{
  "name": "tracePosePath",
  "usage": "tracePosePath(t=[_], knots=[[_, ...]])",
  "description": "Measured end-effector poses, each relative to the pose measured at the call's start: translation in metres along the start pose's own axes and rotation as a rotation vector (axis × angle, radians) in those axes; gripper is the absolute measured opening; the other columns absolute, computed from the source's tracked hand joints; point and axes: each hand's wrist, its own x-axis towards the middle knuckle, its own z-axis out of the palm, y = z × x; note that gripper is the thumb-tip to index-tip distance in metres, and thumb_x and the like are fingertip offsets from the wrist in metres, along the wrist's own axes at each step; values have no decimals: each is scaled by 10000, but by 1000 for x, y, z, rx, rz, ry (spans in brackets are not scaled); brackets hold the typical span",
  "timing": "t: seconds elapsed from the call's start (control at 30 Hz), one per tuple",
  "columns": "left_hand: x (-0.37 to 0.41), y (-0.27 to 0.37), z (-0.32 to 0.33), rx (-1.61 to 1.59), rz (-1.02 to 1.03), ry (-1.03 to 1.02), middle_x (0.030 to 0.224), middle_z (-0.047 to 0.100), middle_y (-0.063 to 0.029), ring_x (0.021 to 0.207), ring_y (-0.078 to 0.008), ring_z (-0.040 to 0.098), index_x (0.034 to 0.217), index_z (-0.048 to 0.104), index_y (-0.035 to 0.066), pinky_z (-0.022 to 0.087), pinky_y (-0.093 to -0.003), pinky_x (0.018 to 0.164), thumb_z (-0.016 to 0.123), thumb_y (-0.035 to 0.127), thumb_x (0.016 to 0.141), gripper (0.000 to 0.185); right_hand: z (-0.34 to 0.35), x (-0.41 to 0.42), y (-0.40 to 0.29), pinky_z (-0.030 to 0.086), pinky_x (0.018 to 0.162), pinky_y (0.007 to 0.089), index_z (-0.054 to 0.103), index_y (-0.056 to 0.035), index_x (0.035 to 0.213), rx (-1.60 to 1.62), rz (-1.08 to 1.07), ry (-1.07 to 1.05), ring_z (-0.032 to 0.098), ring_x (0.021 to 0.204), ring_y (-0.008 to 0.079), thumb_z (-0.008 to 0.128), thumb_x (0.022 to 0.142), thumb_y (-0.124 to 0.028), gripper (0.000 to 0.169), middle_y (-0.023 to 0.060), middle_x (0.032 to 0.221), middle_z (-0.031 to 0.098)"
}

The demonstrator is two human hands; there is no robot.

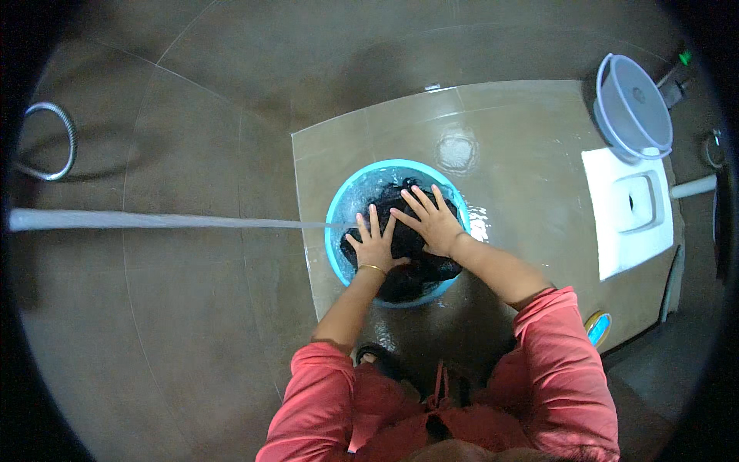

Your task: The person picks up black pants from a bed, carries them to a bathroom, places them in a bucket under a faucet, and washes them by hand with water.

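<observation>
A round light-blue plastic tub point(336, 190) stands on the wet tiled floor in front of me, holding water and a dark wet cloth point(407, 237). My left hand point(374, 248) rests on the cloth at the tub's left side, its fingers spread. On the right, my right hand point(434, 222) lies flat on the same cloth, fingers apart. Neither hand grips the fabric. A stream of water point(173, 220) runs in from the left and lands in the tub beside my left fingers. Under my palms, part of the cloth is hidden.
A white squat toilet pan point(612, 248) is set in the floor at the right. Behind it stands a pale plastic bucket point(638, 104) with a handle. A yellow-rimmed round container point(598, 328) lies near my right elbow. At the far left hangs a coiled metal hose point(72, 138).
</observation>
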Motion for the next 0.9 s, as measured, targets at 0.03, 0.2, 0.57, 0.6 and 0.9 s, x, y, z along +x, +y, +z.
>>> tracePosePath(t=[0.03,0.2,0.57,0.6,0.9], knots=[[10,1,14,18,-3,9,1533,0,-156,1375,-444,98,1475,94,310,292,-680,948,740,653,548,1181,14,6,2,114,1102,552,137,-283,1474,22,11,1,94,1404,315,726,666,-500,1023,116,1528,100],[55,-19,123,132,-85,76,1495,198,-139,1274,-390,350,1451,230,290,330,-645,940,599,318,833,721,70,41,-16,124,1099,564,164,-243,1467,205,59,-48,202,1379,319,616,804,-375,813,99,1495,247],[80,-3,112,-179,-289,67,1194,537,-102,1099,-267,503,1204,517,93,414,-463,877,495,239,878,357,141,78,-1,158,1110,520,354,-130,1397,750,434,-167,240,1348,389,526,873,-284,572,163,1461,291],[73,-5,112,-206,-323,135,1140,573,-92,1057,-263,529,1160,546,93,423,-462,852,499,240,874,325,130,78,-3,162,1103,534,348,-140,1400,692,382,-170,254,1343,388,529,862,-250,578,160,1458,299],[3,35,101,248,-646,369,1473,288,-115,1323,-314,322,1359,421,234,235,-612,1021,590,364,841,560,99,65,-5,178,1087,570,250,-207,1449,371,136,2,267,1352,337,555,809,-141,712,100,1494,249]])
